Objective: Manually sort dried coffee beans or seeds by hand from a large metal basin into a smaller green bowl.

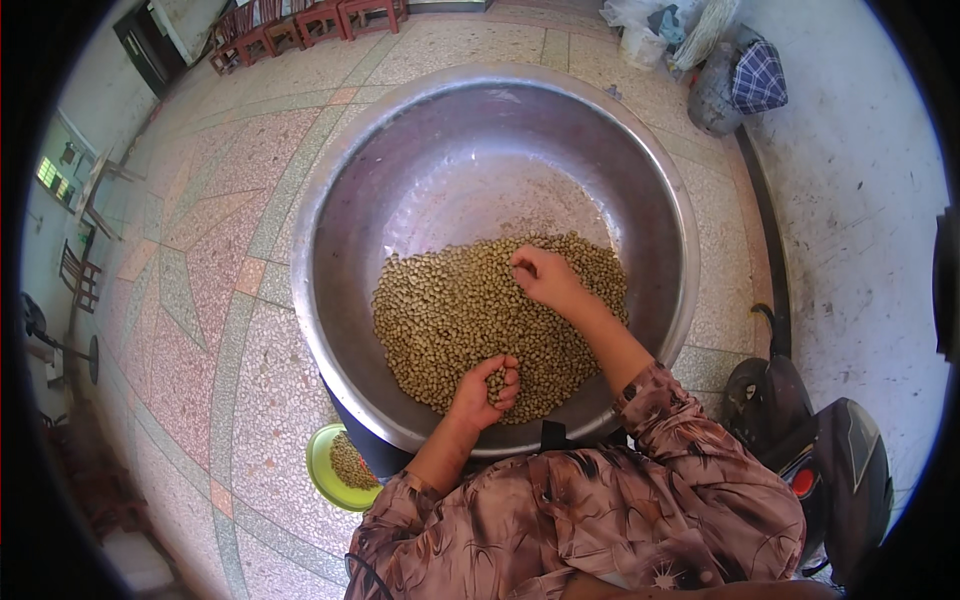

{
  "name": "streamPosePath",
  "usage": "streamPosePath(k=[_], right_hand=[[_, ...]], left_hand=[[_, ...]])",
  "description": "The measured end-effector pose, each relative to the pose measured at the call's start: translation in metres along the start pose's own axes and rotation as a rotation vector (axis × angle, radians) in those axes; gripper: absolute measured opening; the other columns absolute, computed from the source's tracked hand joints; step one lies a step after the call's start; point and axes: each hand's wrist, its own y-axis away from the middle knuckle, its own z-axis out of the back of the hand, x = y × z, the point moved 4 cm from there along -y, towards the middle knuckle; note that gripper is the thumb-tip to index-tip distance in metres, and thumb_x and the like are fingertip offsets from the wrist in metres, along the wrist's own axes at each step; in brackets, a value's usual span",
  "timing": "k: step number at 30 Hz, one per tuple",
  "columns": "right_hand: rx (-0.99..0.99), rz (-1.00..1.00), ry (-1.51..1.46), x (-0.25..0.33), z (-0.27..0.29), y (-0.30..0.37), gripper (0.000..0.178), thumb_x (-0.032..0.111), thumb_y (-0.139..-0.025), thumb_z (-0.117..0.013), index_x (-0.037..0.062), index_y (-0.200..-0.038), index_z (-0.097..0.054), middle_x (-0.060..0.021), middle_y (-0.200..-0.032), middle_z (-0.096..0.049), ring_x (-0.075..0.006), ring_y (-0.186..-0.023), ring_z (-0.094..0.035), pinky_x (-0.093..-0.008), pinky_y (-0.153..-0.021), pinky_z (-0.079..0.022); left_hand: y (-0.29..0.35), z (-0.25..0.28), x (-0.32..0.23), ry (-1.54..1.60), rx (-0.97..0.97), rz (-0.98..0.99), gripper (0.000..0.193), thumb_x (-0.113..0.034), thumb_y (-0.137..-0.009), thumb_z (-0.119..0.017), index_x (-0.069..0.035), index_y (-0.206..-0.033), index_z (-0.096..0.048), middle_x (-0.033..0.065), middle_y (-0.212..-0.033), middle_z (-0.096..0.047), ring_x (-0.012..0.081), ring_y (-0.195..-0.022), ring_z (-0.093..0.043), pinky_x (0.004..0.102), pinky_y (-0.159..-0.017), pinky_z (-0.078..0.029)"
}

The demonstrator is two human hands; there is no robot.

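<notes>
A wide metal basin (345, 250) stands in front of me, its near half spread with a heap of small greenish-tan beans (440, 310). Low over the near side of the heap, my left hand (485, 392) is turned palm up with its fingers curled round some of the beans. My right hand (548, 277) is farther off and to the right, over the far part of the heap. Its thumb and fingertips are pressed together; whatever they may hold is too small to make out.
A lime-green bowl (322, 467) with more beans sits low at the basin's left. On the right, a dark scooter (850, 470) stands by the wall. A metal gas cylinder (714, 95) and white bucket (642, 47) are at the far right, red wooden chairs (320, 18) far left.
</notes>
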Motion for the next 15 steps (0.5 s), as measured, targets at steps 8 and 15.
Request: streamPosePath(k=[8, 15], right_hand=[[-0.083, 0.150, 0.474, 0.021, -0.014, 0.006, 0.017, 0.010, -0.076, -0.059, 0.0076, -0.092, -0.057, -0.0145, -0.079, -0.058, -0.0327, -0.068, -0.058, -0.0375, -0.059, -0.047], [-0.116, -0.073, -0.192, -0.018, -0.014, -0.002, 0.010, 0.012, -0.079, -0.061, 0.0046, -0.084, -0.056, -0.0088, -0.072, -0.060, -0.0193, -0.064, -0.060, -0.0339, -0.058, -0.049]], left_hand=[[0.000, 0.001, 0.000, 0.009, 0.000, -0.008, 0.019, -0.022, -0.089, -0.046, -0.004, -0.092, -0.051, 0.0039, -0.067, -0.049, 0.0134, -0.049, -0.042, 0.0230, -0.038, -0.028], [-0.001, -0.001, 0.000, -0.003, -0.006, -0.007, 0.018, -0.022, -0.089, -0.046, -0.005, -0.092, -0.052, 0.0045, -0.068, -0.049, 0.0133, -0.050, -0.041, 0.0227, -0.038, -0.028]])
